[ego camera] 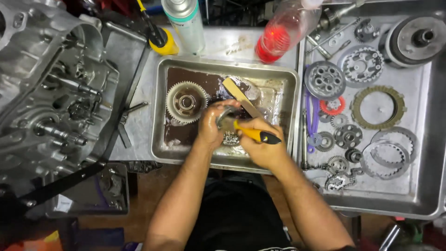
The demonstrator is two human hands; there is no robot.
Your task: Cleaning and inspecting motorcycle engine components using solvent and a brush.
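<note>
My left hand (211,125) grips a small round metal part (226,117) over a steel wash tray (284,82) of dark liquid. My right hand (260,139) holds a brush (251,132) with a yellow and black handle, its bristle end lying against that part. A short piece of chain (231,138) hangs just below the hands. A large toothed gear (186,101) lies in the liquid to the left of my left hand.
An engine case (46,83) fills the left side. At the right, a big metal tray (427,121) holds clutch plates, gears and rings. A red-bottomed plastic bottle (278,35), a spray can (185,23) and a yellow-handled tool (162,39) stand behind the wash tray.
</note>
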